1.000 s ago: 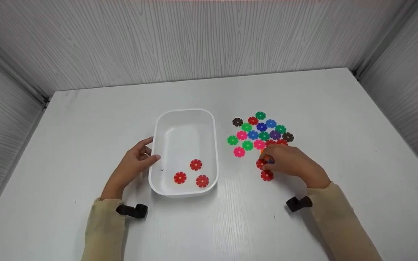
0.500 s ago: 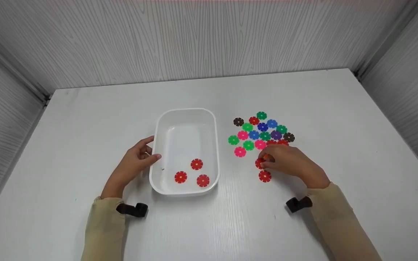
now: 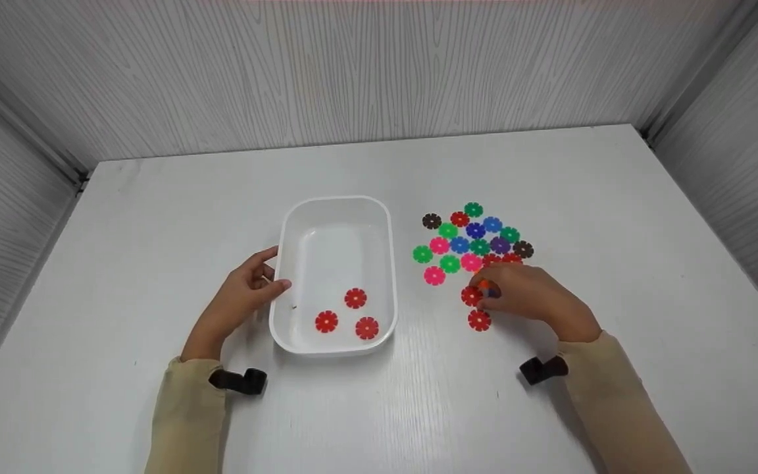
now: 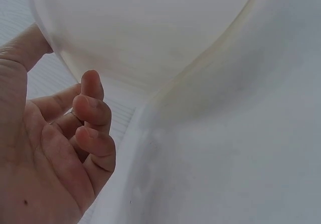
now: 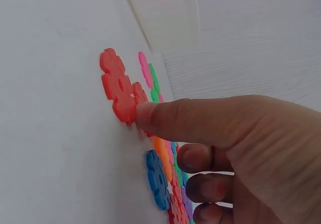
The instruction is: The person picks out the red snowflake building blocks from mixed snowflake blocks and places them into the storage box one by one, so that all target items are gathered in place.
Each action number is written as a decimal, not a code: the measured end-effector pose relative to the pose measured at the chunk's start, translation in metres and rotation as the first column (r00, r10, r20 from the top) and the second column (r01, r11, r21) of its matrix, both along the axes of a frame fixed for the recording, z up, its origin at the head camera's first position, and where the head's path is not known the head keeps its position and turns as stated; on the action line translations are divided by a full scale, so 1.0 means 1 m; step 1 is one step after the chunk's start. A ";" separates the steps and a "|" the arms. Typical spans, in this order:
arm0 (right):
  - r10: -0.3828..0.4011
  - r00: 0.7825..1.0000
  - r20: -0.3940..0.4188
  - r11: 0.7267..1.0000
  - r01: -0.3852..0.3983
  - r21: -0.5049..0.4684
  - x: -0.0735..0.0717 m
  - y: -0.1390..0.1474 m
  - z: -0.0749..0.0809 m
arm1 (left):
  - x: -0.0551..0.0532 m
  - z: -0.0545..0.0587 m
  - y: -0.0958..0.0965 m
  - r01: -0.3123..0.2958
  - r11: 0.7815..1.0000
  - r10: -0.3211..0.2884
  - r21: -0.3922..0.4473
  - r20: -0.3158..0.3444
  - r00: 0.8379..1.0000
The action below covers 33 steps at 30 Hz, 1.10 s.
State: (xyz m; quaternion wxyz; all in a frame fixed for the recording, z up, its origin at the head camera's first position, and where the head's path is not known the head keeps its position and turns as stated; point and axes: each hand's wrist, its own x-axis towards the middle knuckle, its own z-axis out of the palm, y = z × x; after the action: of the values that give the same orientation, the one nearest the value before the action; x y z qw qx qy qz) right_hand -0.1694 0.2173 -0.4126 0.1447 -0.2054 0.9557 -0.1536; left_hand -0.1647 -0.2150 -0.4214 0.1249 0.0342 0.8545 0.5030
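Note:
My left hand (image 3: 241,299) grips the left side of a white plastic tub (image 3: 334,257), thumb over the rim and fingers outside. Three red flower-shaped plastic discs lie in the tub, including one red disc (image 3: 355,298). At the near edge of a loose group of coloured discs, my right hand (image 3: 527,293) pinches another red disc (image 3: 470,296) flat at the table; the right wrist view shows the thumb on it, the index finger hidden behind. A further red disc (image 3: 480,320) lies just nearer. Beneath the hand are a blue disc (image 5: 158,180) and an orange disc (image 5: 160,153).
Beyond the right hand, several discs lie close together, among them a green disc (image 3: 422,254), a pink disc (image 3: 435,275) and a brown disc (image 3: 523,249). The white table (image 3: 175,204) ends at a grey wood-grain panel (image 3: 353,72) at the back.
The two red discs by my right hand have slid slightly left, the nearer one more. My left hand and the tub have stayed in place.

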 end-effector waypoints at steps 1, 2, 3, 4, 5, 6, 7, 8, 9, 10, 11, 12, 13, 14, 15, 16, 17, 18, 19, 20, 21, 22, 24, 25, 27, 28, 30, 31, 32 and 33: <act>-0.005 1.000 0.001 1.000 0.005 0.001 0.000 -0.001 0.000 | 0.000 0.000 0.000 0.000 1.000 0.000 0.000 0.001 1.000; -0.012 1.000 0.002 1.000 0.012 0.000 0.000 -0.002 0.000 | 0.000 0.000 0.000 0.000 1.000 0.000 0.002 0.002 1.000; -0.016 1.000 0.002 1.000 0.016 -0.002 0.000 -0.003 0.000 | 0.000 0.001 0.000 -0.001 1.000 0.001 0.002 0.002 1.000; -0.017 1.000 0.001 1.000 0.017 -0.005 0.000 -0.003 0.000 | 0.000 0.001 0.000 -0.001 1.000 0.001 0.003 0.001 1.000; -0.019 1.000 0.001 1.000 0.019 -0.008 0.001 -0.004 0.000 | 0.000 0.001 0.000 -0.001 1.000 0.001 0.003 0.001 1.000; -0.024 1.000 0.003 1.000 0.024 -0.009 0.001 -0.005 0.000 | 0.000 0.001 -0.001 -0.002 1.000 0.002 0.003 0.001 1.000; -0.032 0.999 0.008 0.999 0.032 -0.009 0.001 -0.005 0.000 | 0.000 0.001 -0.001 -0.002 1.000 0.002 0.003 0.000 1.000; -0.032 0.999 0.009 0.999 0.032 -0.013 0.001 -0.006 0.000 | -0.001 0.001 -0.001 -0.002 1.000 0.002 0.003 0.000 1.000; -0.032 0.999 0.009 0.999 0.032 -0.016 0.001 -0.006 0.000 | -0.001 0.000 -0.001 0.000 1.000 0.000 0.003 0.000 1.000; -0.031 0.999 0.008 0.999 0.031 -0.019 0.001 -0.006 -0.001 | -0.001 0.000 -0.001 0.001 1.000 -0.001 0.003 0.001 1.000; -0.030 1.000 0.007 0.999 0.030 -0.019 0.001 -0.006 -0.001 | -0.001 0.000 -0.001 0.001 1.000 -0.001 0.002 0.003 1.000; -0.029 1.000 0.005 0.999 0.029 -0.019 0.001 -0.006 -0.001 | -0.001 0.000 -0.001 0.002 1.000 -0.002 0.002 0.004 1.000; -0.025 1.000 0.002 0.999 0.025 -0.022 0.000 -0.006 -0.001 | -0.001 -0.001 -0.001 0.002 1.000 -0.002 0.004 0.005 1.000; -0.020 1.000 -0.002 1.000 0.020 -0.024 0.000 -0.006 -0.002 | -0.001 -0.001 -0.001 0.003 1.000 -0.003 0.005 0.006 1.000; -0.020 1.000 -0.002 1.000 0.020 -0.023 0.000 -0.007 -0.002 | -0.001 -0.001 -0.001 0.003 1.000 -0.003 0.006 0.005 1.000; -0.019 1.000 -0.003 1.000 0.019 -0.023 0.000 -0.007 -0.002 | -0.002 -0.002 -0.002 0.003 1.000 -0.003 0.008 0.006 1.000; -0.018 1.000 -0.003 1.000 0.018 -0.023 0.000 -0.007 -0.002 | -0.002 -0.002 -0.002 0.003 1.000 -0.003 0.010 0.005 1.000; -0.020 1.000 -0.003 1.000 0.020 -0.024 0.000 -0.007 -0.002 | -0.002 -0.003 -0.002 0.003 1.000 -0.003 0.013 0.005 1.000; -0.022 1.000 -0.001 0.999 0.022 -0.024 0.000 -0.007 -0.002 | -0.003 -0.003 -0.001 0.004 1.000 -0.004 0.015 0.003 1.000; -0.024 1.000 -0.002 0.999 0.024 -0.023 0.000 -0.007 -0.001 | -0.003 -0.004 -0.001 0.004 1.000 -0.004 0.015 0.001 1.000; -0.027 1.000 -0.004 0.999 0.026 -0.025 0.000 -0.007 -0.001 | -0.004 -0.004 -0.001 0.004 1.000 -0.004 0.015 0.000 1.000; -0.027 1.000 -0.011 0.999 0.026 -0.028 0.000 -0.007 -0.001 | -0.004 -0.004 -0.001 0.004 1.000 -0.004 0.015 -0.002 1.000; -0.031 0.999 -0.024 0.999 0.030 -0.042 0.000 -0.006 0.000 | -0.004 -0.005 -0.001 0.003 1.000 -0.003 0.010 -0.005 1.000; -0.030 0.999 -0.032 0.998 0.028 -0.050 0.000 -0.006 0.000 | -0.003 -0.005 -0.001 0.003 1.000 -0.003 0.010 -0.004 1.000; -0.030 0.999 -0.044 0.997 0.027 -0.066 0.000 -0.005 0.001 | -0.003 -0.005 -0.001 0.002 1.000 -0.002 0.012 -0.001 1.000; -0.030 0.998 -0.048 0.997 0.027 -0.071 0.000 -0.005 0.002 | -0.002 -0.004 -0.001 0.003 1.000 -0.003 0.014 0.002 1.000; -0.034 0.998 -0.049 0.997 0.030 -0.075 0.000 -0.004 0.004 | -0.002 -0.003 -0.001 0.003 1.000 -0.003 0.018 0.008 1.000; -0.038 0.998 -0.050 0.996 0.034 -0.077 -0.001 -0.004 0.006 | -0.002 -0.002 -0.002 0.003 1.000 -0.003 0.017 0.010 1.000; -0.046 0.998 -0.050 0.996 0.041 -0.083 -0.001 -0.004 0.008 | -0.002 -0.002 -0.001 0.003 1.000 -0.003 0.015 0.009 1.000; -0.055 0.997 -0.053 0.995 0.050 -0.090 -0.002 -0.004 0.010 | -0.002 -0.001 -0.001 0.003 1.000 -0.003 0.015 0.008 1.000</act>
State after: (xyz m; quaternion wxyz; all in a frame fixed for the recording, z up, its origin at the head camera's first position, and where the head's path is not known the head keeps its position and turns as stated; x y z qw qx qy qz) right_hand -0.1711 0.2135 -0.4025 0.1047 -0.1904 0.9566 -0.1941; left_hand -0.1663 -0.2162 -0.4222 0.1291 0.0344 0.8501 0.5094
